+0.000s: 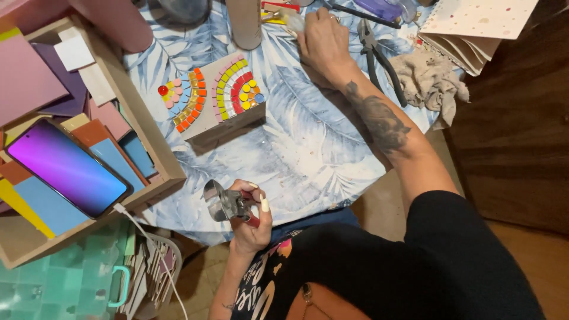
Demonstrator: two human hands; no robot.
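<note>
the left hand [252, 219] is gripping the nippers [228, 203] at the near desk [314, 148] edge; the right hand [323, 41] is reaching far, fingers curling over a small piece by the tube [244, 22]. next, i'd guess, fetching a tile for the mosaic [222, 95] calls for a careful pinch.

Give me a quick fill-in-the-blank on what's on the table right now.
1. The left hand holds metal nippers with ____ handles.
2. The phone lies on a wooden tray of coloured ____.
3. The black pliers lie between the right hand and a crumpled ____.
Missing words: red; tiles; cloth.
</note>
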